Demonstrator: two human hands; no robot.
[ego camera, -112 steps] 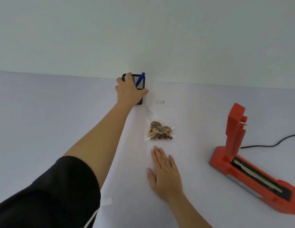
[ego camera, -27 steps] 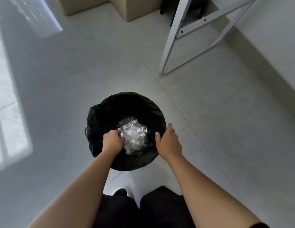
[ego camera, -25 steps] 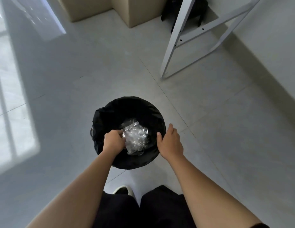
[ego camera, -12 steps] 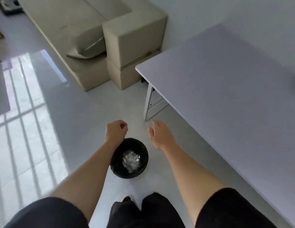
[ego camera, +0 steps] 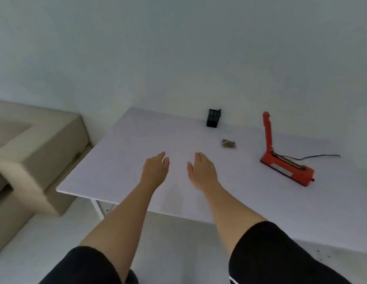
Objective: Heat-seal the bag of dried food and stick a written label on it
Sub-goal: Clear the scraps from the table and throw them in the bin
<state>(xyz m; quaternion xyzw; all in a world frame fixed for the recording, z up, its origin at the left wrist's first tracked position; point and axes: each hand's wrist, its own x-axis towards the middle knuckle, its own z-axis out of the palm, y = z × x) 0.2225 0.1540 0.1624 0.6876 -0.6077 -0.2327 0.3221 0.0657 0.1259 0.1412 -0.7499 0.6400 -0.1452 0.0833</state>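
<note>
Now back at table, bin gone from view; scrap dropped. Left hand and right hand both empty, fingers loosely spread. Bag lies beyond right hand, apart; sealer further right, arm raised. Holder far back. Label too blurred to find. Likely wrap-up.

Both hands empty over table; bag betw. pen holder & sealer.

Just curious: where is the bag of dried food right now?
The bag of dried food lies on the white table, between the black pen holder and the red heat sealer.
</note>
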